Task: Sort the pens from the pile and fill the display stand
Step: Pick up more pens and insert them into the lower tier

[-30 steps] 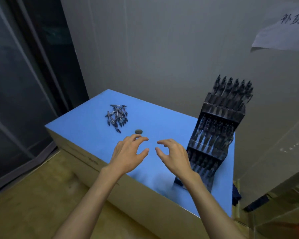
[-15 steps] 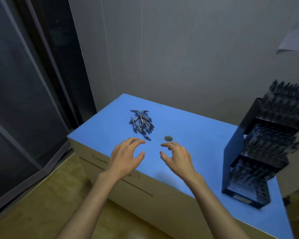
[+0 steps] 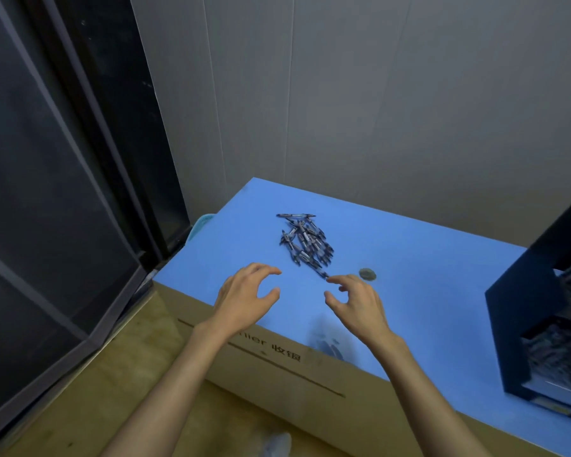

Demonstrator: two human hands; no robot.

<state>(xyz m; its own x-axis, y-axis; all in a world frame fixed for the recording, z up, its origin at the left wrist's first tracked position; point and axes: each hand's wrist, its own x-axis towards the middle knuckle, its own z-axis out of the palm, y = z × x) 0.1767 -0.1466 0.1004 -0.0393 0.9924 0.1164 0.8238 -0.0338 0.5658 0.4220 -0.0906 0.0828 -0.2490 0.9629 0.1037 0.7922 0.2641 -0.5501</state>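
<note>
**Both hands empty above the blue top, pens unsorted in the pile**

Your left hand [image 3: 244, 298] sits just below the centre of the frame, over the near edge of the blue table top [image 3: 426, 258], fingers loosely curved and spread, holding nothing. Your right hand [image 3: 356, 305] is beside it to the right, fingers likewise relaxed and empty; its fingertips lie just beside the nearest pen of the pile, but contact cannot be confirmed.

The pile of pens [image 3: 305, 240] lies in the middle of the frame, on the far-left part of the table top, a loose dark heap above and between your hands. A small round disc [image 3: 367, 274] lies on the blue surface just right of the pile's lower end, near your right fingertips.

The display stand [image 3: 541, 308] is at the right edge of the frame, partly cut off, dark, standing on the table top well apart from the pile. Its tiers show dark contents, blurred.

The table's front face is brown cardboard [image 3: 277, 374] with printed characters.
</note>
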